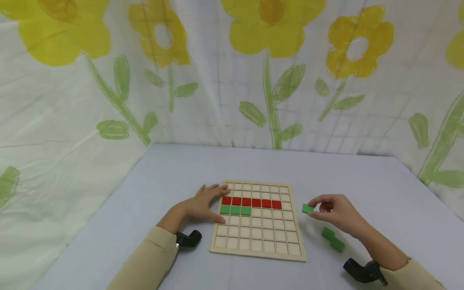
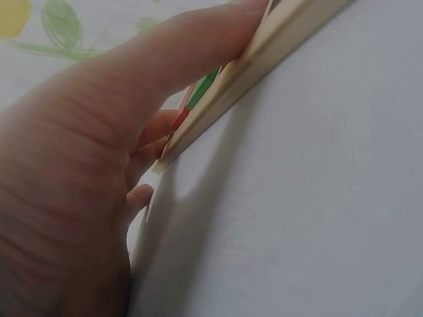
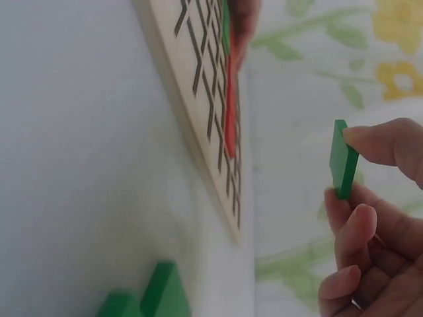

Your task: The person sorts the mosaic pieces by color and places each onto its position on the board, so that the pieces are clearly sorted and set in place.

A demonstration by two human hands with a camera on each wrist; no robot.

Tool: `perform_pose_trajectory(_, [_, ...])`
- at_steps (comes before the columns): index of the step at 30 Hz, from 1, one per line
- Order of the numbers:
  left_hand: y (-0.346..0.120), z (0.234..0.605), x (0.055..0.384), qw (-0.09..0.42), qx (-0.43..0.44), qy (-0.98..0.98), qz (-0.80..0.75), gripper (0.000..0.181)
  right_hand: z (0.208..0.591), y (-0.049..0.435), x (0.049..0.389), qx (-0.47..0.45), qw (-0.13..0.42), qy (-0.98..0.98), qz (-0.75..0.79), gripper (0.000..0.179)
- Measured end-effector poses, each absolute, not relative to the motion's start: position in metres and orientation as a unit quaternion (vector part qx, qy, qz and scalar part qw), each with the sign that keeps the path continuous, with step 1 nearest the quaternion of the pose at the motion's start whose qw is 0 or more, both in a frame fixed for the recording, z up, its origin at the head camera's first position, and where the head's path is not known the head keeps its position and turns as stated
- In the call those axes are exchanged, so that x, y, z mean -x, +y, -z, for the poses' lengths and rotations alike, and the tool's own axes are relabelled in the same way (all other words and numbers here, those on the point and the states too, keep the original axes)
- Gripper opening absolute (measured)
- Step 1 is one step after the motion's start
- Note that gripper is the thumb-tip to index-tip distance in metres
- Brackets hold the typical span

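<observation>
A wooden grid board (image 1: 256,233) lies on the table, with a row of red square tiles (image 1: 246,201) and, just below it, three green tiles (image 1: 235,210) at the row's left end. My left hand (image 1: 203,204) rests on the board's left edge, fingers spread and thumb (image 2: 172,49) lying over the rim. Off the board's right side, my right hand (image 1: 335,210) pinches one green tile (image 3: 342,158) between thumb and fingertips, raised above the table. Nearer to me, beneath that hand, two loose green tiles (image 1: 332,239) lie touching or overlapping; which, I cannot tell.
The table (image 1: 174,161) has a pale cloth surface, and its far edge meets a curtain (image 1: 217,100) painted with yellow flowers. A black wrist camera (image 1: 188,239) sits on the left wrist, another black camera (image 1: 364,270) on the right.
</observation>
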State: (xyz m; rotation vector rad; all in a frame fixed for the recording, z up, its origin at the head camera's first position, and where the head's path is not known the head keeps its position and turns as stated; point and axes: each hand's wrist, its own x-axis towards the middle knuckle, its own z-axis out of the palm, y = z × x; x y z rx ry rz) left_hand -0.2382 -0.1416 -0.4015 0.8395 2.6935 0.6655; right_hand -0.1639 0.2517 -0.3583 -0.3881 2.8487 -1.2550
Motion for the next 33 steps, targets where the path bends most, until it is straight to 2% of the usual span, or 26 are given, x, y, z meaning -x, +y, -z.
perform_pose_trajectory(20, [-0.142, 0.398, 0.236, 0.135, -0.286, 0.920, -0.230, 0.089, 0.354, 0.208, 0.184, 0.159, 0.038, 0.890, 0.427, 0.028])
perform_pose_trajectory(33, [-0.138, 0.397, 0.235, 0.112, -0.279, 0.927, -0.223, 0.089, 0.355, 0.184, 0.203, 0.203, 0.078, 0.878, 0.426, 0.026])
